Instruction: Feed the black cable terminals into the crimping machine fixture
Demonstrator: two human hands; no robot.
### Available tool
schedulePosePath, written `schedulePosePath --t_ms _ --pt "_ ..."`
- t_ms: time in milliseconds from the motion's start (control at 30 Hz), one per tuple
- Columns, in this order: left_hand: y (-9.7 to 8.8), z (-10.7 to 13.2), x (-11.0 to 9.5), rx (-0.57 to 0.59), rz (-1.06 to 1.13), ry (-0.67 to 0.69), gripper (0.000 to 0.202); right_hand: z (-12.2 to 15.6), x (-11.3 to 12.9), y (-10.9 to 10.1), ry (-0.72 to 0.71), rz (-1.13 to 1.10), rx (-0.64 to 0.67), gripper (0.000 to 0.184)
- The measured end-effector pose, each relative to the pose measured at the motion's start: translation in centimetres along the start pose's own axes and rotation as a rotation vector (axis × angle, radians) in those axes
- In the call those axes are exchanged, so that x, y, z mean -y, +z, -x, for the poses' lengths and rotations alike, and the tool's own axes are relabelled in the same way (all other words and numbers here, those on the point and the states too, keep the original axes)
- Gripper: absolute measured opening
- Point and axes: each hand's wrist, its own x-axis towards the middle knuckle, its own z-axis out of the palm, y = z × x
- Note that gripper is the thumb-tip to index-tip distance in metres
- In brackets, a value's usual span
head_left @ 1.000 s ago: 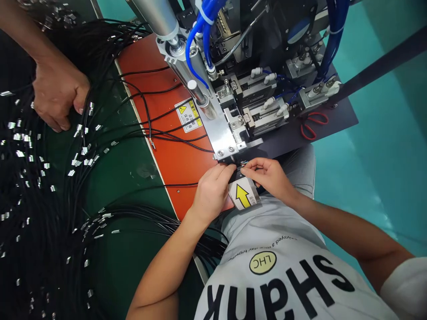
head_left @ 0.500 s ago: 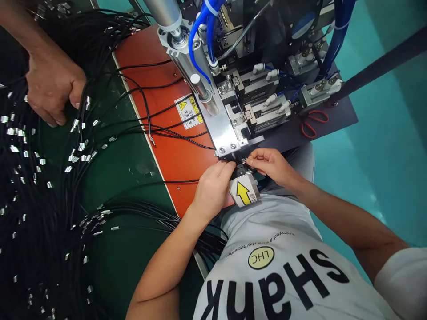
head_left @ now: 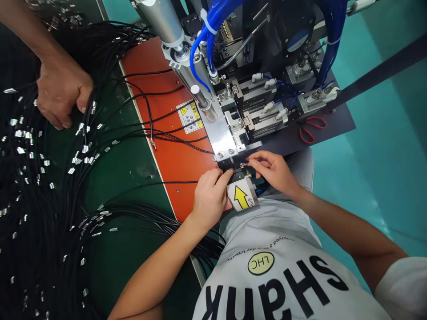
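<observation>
Our left hand (head_left: 210, 198) is pinching the black wire (head_left: 182, 182) near the frame's center, and our right hand (head_left: 271, 171) is gripping its tip with narrowed fingertips. That way we are holding it level at the machine (head_left: 222, 133) mouth, above the arrow label (head_left: 240, 197). Both wrists are angling inward, fingers curling.

Both bare forearms reach forward and converge. The left hand (head_left: 209, 198) lies knuckles up, fingers curled, thumb and forefinger pinched together. The right hand (head_left: 273, 172) faces it, wrist bent inward, its fingertips pinched just beside the left's.
</observation>
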Motion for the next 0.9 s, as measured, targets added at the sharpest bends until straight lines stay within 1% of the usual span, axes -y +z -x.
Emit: schedulePosePath --t_ms 100,200,333,433,533,633,733,833,900 --pt "-0.1 -0.1 0.1 -0.017 0.131 -0.054 0.029 -1.3 0.5 0.5 0.147 -0.187 0.142 0.029" --pt "-0.7 0.0 0.0 -0.019 0.217 -0.128 0.022 -1.7 0.9 0.8 0.254 -0.269 0.162 0.032" --pt "-1.4 1.1 0.0 -0.001 0.17 -0.175 0.025 -1.8 0.9 0.7 0.358 -0.326 0.194 0.034" --pt "-1.5 2.2 0.5 -0.004 0.112 -0.17 0.032 -2.0 0.9 0.5 0.364 -0.371 0.211 0.03" --pt "-1.5 3.3 1.2 0.012 0.015 -0.094 0.043 -2.2 0.8 0.5 0.344 -0.392 0.197 0.025" --pt "-1.6 4.0 1.7 0.064 -0.088 -0.016 0.055 -2.3 0.7 0.5 0.258 -0.302 0.186 0.021" --pt "-1.9 4.3 2.1 0.101 -0.111 -0.001 0.059 -2.3 0.6 0.6 0.196 -0.223 0.176 0.02" --pt "-2.1 4.2 2.1 0.108 -0.1 -0.006 0.059 -2.2 0.5 0.5 0.224 -0.26 0.199 0.024" --pt "-2.2 4.3 2.0 0.099 -0.099 -0.013 0.059 -2.0 0.2 0.3 0.254 -0.286 0.202 0.03"
